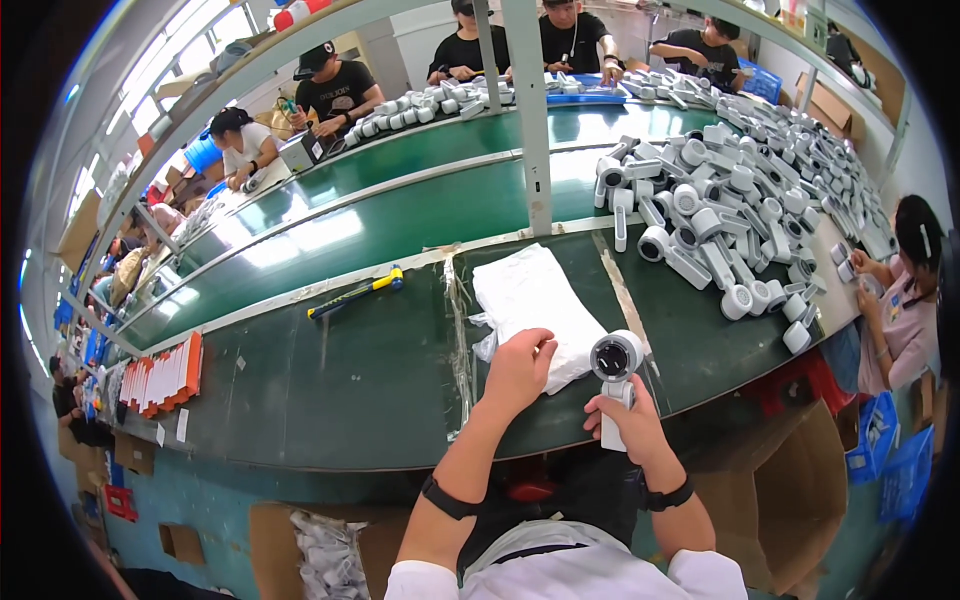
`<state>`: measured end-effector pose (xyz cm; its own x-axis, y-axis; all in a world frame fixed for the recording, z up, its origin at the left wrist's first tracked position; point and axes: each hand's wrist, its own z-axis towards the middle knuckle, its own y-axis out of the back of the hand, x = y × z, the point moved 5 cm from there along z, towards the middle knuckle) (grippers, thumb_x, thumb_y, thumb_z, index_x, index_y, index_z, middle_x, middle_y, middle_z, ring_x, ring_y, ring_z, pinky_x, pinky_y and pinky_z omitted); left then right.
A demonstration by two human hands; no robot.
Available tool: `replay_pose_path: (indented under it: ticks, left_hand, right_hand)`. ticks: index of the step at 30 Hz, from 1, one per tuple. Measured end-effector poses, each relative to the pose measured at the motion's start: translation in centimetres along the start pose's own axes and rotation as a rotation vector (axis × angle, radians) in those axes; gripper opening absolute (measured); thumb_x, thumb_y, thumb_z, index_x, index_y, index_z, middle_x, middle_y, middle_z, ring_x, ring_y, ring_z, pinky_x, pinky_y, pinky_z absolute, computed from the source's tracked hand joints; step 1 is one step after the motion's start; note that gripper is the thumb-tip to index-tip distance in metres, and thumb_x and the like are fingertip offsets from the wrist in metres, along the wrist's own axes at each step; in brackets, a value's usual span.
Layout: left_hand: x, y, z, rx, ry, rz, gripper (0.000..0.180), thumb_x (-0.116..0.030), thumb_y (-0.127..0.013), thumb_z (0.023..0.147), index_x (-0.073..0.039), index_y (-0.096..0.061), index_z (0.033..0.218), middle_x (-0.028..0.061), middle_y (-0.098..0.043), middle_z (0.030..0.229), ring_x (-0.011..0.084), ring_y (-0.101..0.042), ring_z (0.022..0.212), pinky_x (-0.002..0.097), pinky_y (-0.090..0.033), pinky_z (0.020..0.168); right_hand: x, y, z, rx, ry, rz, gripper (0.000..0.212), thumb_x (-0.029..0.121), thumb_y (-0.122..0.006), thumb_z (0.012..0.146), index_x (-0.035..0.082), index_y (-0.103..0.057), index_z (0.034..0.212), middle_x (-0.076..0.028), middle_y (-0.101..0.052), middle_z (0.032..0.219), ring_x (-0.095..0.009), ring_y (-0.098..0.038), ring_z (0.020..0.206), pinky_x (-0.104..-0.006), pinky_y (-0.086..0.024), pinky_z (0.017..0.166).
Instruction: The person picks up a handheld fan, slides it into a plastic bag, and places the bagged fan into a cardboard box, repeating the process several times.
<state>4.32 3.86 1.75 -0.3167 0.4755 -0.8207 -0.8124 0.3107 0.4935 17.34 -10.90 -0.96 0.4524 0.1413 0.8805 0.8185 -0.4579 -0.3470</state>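
Note:
In my right hand [640, 425] is a white handheld fan [617, 356] with a round head and a dark, ringed face; my fingers and thumb wrap round its handle, and the head points up. My left hand [519, 371] is closed, fingers curled, over the lower left edge of a white folded sheet or pad [535, 300]. Whatever its fingers may hold is hidden. Beside that pad lies some crumpled clear plastic [484, 340]. The hands are apart, with the fan to the right of the left hand.
A big heap of similar white fans [715, 215] covers the bench's right side. A yellow-and-black hammer [356, 292] lies left of the pad, and orange-and-white cards [165, 375] stand at far left. A metal post [532, 120] rises beyond. Open cartons [790, 490] flank me; several people work around.

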Motion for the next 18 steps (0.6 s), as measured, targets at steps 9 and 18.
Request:
replay_pose_path:
  ticks: [9, 18]
  left_hand:
    - [-0.7, 0.2, -1.3, 0.081, -0.233, 0.341, 0.039, -0.023, -0.079, 0.071, -0.007, -0.067, 0.104, 0.0086, -0.064, 0.093, 0.0285, -0.061, 0.087, 0.0387, -0.05, 0.076]
    - [-0.4, -1.2, -1.1, 0.177, -0.297, 0.59, 0.01, -0.015, -0.07, 0.08, -0.008, -0.07, 0.087, 0.0078, -0.065, 0.086, 0.0279, -0.06, 0.084, 0.0383, -0.049, 0.072]
  right_hand:
    - [1.5, 2.1, -0.6, 0.143, 0.016, -0.567, 0.02, 0.009, -0.069, 0.082, 0.002, -0.058, 0.097, -0.004, -0.062, 0.073, -0.011, -0.061, 0.061, -0.0258, -0.05, 0.054]
    - [1.0, 3.9, -0.6, 0.172, 0.006, -0.577, 0.021, 0.009, -0.07, 0.081, 0.001, -0.059, 0.098, -0.004, -0.062, 0.076, -0.011, -0.062, 0.063, -0.0264, -0.051, 0.054]
